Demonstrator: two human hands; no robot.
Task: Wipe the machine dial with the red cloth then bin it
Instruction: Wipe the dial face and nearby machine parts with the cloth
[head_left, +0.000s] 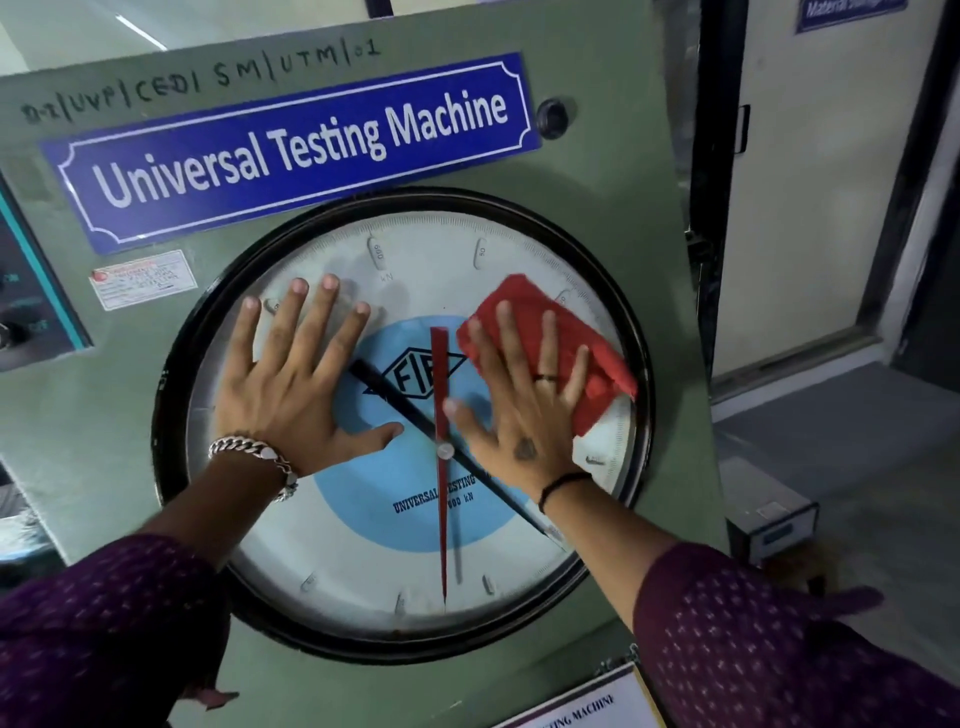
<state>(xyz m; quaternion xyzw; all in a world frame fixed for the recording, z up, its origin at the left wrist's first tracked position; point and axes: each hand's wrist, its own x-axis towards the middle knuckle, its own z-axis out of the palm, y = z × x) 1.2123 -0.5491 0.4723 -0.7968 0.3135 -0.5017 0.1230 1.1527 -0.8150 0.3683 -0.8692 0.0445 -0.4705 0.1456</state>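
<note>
The machine dial (363, 561) is a large round gauge with a black rim, a white scale, a light blue centre, a red pointer and a black pointer. It fills the middle of the green machine front. My left hand (301, 379) lies flat on the dial's left half, fingers spread, holding nothing. My right hand (519, 405) presses the red cloth (524, 301) flat against the dial's upper right part. The cloth sticks out above and to the right of my fingers. No bin is in view.
A blue sign reading "Universal Testing Machine" (296, 150) sits above the dial. A control panel (26, 291) with a switch is at the left edge. To the right are a doorway with a pale door (810, 182), a step and a small grey box (769, 519) on the floor.
</note>
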